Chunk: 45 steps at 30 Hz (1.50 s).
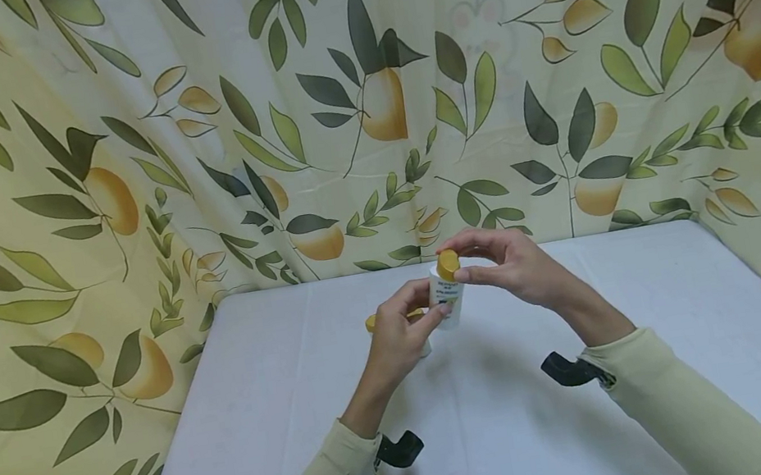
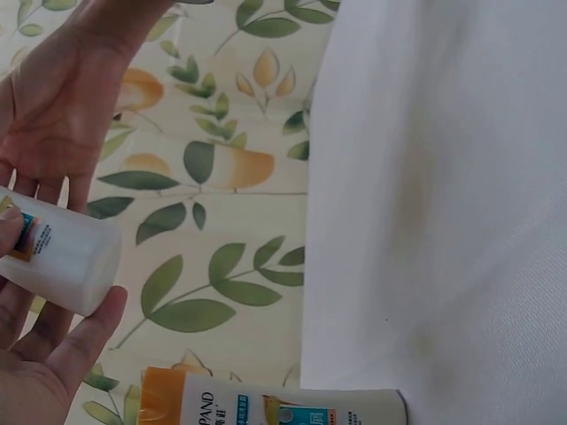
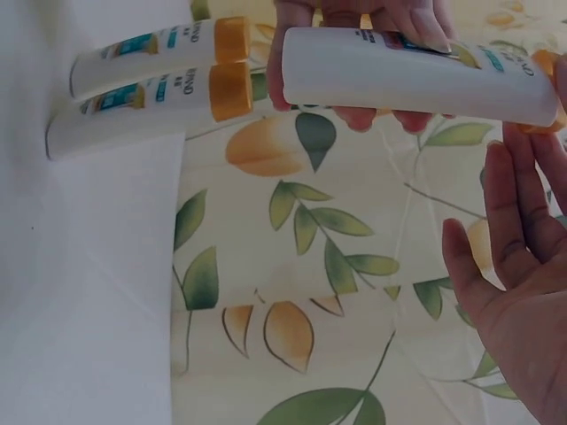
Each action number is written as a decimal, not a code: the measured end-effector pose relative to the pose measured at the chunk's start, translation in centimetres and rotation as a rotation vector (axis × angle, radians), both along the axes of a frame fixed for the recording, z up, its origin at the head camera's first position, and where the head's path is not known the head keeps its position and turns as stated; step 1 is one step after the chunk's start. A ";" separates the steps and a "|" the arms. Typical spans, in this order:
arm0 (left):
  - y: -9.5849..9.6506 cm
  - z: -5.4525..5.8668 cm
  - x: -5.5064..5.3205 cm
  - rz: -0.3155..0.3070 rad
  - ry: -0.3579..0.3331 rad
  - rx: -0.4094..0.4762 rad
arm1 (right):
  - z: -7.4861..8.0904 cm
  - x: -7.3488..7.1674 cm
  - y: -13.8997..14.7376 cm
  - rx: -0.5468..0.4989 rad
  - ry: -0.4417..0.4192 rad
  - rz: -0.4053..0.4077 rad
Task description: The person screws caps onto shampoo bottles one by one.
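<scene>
A white shampoo bottle (image 1: 446, 298) with a yellow-orange cap (image 1: 448, 262) is held raised over the table, tilted slightly. My left hand (image 1: 398, 330) grips its body, and the thumb lies across the printed label. At the top, my right hand (image 1: 520, 269) has the cap between thumb and fingers. In the right wrist view the held bottle (image 3: 407, 80) shows its white side, while the cap is partly cut off by the frame edge. Two similar bottles, a nearer one (image 3: 133, 113) and a farther one (image 3: 146, 55), stand side by side on the table, mostly behind my left hand in the head view.
A white cloth covers the table (image 1: 234, 443). Behind it and at its sides hangs a curtain (image 1: 360, 108) printed with leaves and fruit. A black wrist mount (image 1: 399, 450) sticks out from the left sleeve, and another mount (image 1: 569, 370) from the right.
</scene>
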<state>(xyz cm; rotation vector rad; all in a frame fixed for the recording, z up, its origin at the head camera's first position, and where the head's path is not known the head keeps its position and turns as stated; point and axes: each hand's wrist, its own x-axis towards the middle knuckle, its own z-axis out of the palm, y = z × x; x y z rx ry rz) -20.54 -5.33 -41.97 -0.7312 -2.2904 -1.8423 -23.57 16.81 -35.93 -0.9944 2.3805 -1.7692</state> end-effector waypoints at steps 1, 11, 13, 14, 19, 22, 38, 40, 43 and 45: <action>0.0 0.0 0.0 0.002 0.001 0.001 | 0.0 0.0 0.0 -0.003 0.003 0.000; 0.0 -0.2 0.0 0.006 0.001 0.019 | 0.0 0.0 -0.3 -0.010 0.017 -0.027; 0.0 -0.2 0.0 0.009 0.000 0.022 | 0.0 0.0 -0.4 -0.013 0.019 -0.035; 0.1 -0.2 0.0 0.009 -0.001 0.023 | 0.0 0.0 -0.4 -0.013 0.019 -0.041; 0.2 -0.2 0.1 0.017 -0.005 0.025 | -0.1 0.1 -0.5 -0.012 0.010 -0.072; 0.2 -0.2 0.1 0.022 -0.002 0.025 | -0.1 0.1 -0.5 -0.013 0.002 -0.083; 0.4 -0.3 0.2 0.041 0.025 0.032 | -0.3 0.1 -0.9 -0.016 0.009 -0.154; 0.4 -0.3 0.2 0.047 0.023 0.032 | -0.3 0.2 -1.0 -0.019 0.007 -0.161; 0.4 -0.2 0.2 0.058 0.008 0.024 | -0.3 0.2 -1.1 -0.015 0.010 -0.164; 0.4 -0.2 0.2 0.058 -0.003 0.016 | -0.2 0.2 -1.0 -0.008 0.010 -0.157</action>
